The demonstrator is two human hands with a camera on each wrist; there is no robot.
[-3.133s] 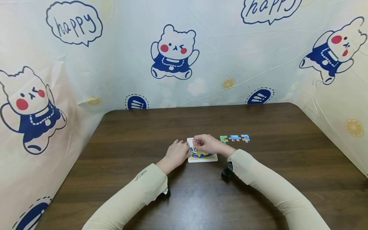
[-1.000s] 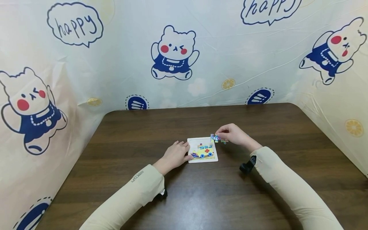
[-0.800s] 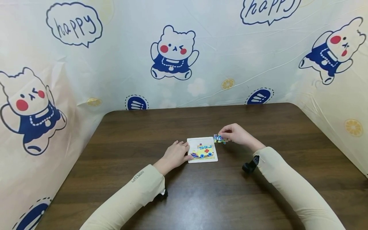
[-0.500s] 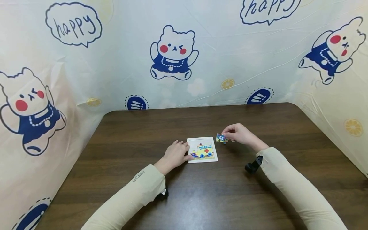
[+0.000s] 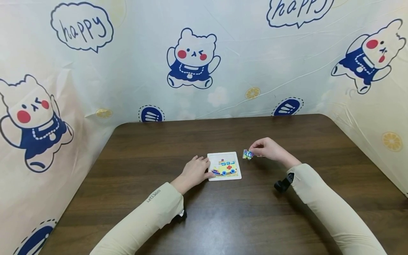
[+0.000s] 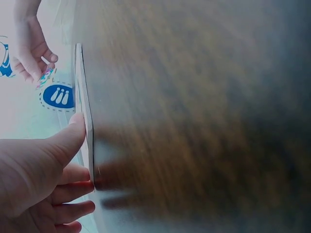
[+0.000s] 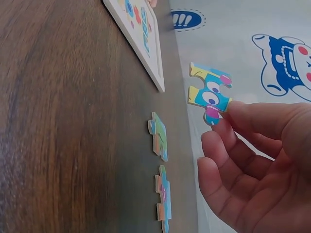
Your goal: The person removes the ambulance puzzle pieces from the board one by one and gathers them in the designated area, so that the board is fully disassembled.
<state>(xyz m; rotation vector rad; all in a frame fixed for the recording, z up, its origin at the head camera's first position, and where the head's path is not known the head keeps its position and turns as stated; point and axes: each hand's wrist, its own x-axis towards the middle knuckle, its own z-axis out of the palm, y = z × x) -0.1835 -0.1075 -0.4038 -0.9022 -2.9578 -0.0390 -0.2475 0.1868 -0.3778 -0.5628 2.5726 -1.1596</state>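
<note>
My right hand (image 5: 268,148) pinches a jigsaw piece (image 7: 210,92) between thumb and fingertips, raised just right of the puzzle tray (image 5: 239,166). The piece is blue and yellow with two cartoon eyes and a pink patch. My left hand (image 5: 195,170) rests along the tray's left edge; its thumb (image 6: 73,131) lies on the rim and the other fingers are loosely extended. In the white-framed tray, joined pieces form a yellow ambulance (image 5: 227,168) with a red cross in the lower part, while the upper part shows bare white.
Two more jigsaw pieces lie on the wooden table beyond the tray in the right wrist view, a green-blue piece (image 7: 158,137) and a blue-pink piece (image 7: 164,196). My right hand mostly covers them in the head view. A printed curtain (image 5: 236,53) hangs behind the table.
Earlier my right hand was over the tray with three pieces lying to the right. It then took up the eyed piece and has drifted right, away from the tray corner. My left hand stays at the edge.
</note>
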